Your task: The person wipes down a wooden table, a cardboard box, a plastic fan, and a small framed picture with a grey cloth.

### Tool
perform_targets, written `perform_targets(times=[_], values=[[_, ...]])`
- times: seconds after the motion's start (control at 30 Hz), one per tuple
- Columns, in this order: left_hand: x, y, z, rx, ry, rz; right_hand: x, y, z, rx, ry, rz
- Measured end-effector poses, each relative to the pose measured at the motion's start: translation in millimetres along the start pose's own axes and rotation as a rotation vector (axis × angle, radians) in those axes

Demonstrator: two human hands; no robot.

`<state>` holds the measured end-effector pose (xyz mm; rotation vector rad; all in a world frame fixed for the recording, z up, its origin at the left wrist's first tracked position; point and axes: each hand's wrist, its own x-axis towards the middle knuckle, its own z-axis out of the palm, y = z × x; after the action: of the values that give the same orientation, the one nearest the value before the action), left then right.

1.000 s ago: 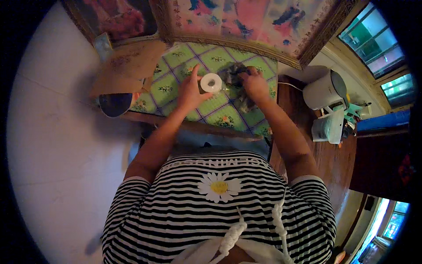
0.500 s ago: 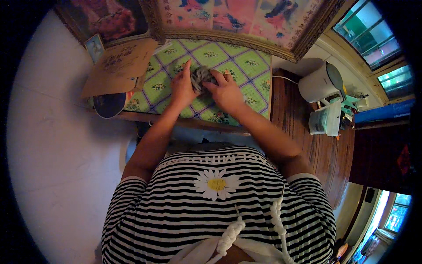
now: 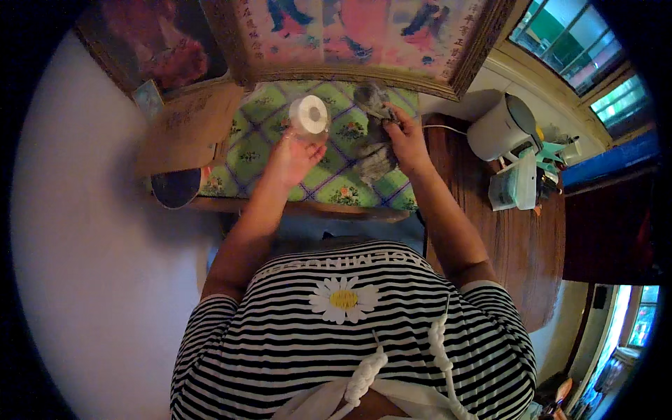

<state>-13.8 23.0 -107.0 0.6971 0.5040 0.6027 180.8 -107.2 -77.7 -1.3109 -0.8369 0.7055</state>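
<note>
A white roll with a round hole in its middle, like a roll of tape (image 3: 310, 115), is held up by my left hand (image 3: 297, 155). My left fingers are partly curled at its lower edge and a bit blurred. To the right, my right hand (image 3: 406, 140) pinches a crumpled grey cloth (image 3: 379, 162). The cloth hangs in two bunches, one beyond my fingers and one nearer to me. Both hands are over a table with a green flowered tablecloth (image 3: 262, 115), apart from each other.
A cardboard box (image 3: 185, 129) stands at the table's left end. Large framed pictures (image 3: 350, 73) lean along the back. On the brown wooden surface (image 3: 462, 231) at right are a white appliance with a dark lid (image 3: 500, 126) and a clear plastic container (image 3: 511, 187).
Both hands were together on the grey cloth bundle. They have parted: the cloth has gone right with my right hand, and the white roll now shows at my left. The view has shifted slightly.
</note>
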Motion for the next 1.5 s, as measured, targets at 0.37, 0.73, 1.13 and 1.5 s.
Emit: perform_targets(times=[0.37, 0.73, 1.13, 1.5], values=[[-3.0, -1.1, 16.2, -0.227, -0.446, -0.161, -8.7, -30.3, 58.3, -0.738, 0.002, -0.617], [-10.6, 34.9, 14.7, -0.244, -0.226, -0.062, -35.1, 6.0, 17.7, -0.840, -0.214, -0.589], [-21.2, 25.5, 78.1, 1.208, -0.222, 0.709, -55.6, -37.2, 7.2, 0.009, -0.028, -0.004], [-18.1, -50.6, 145.2, 1.542, -0.704, 0.860, -137.0, -27.2, -50.4, 0.303, 0.299, 0.154]])
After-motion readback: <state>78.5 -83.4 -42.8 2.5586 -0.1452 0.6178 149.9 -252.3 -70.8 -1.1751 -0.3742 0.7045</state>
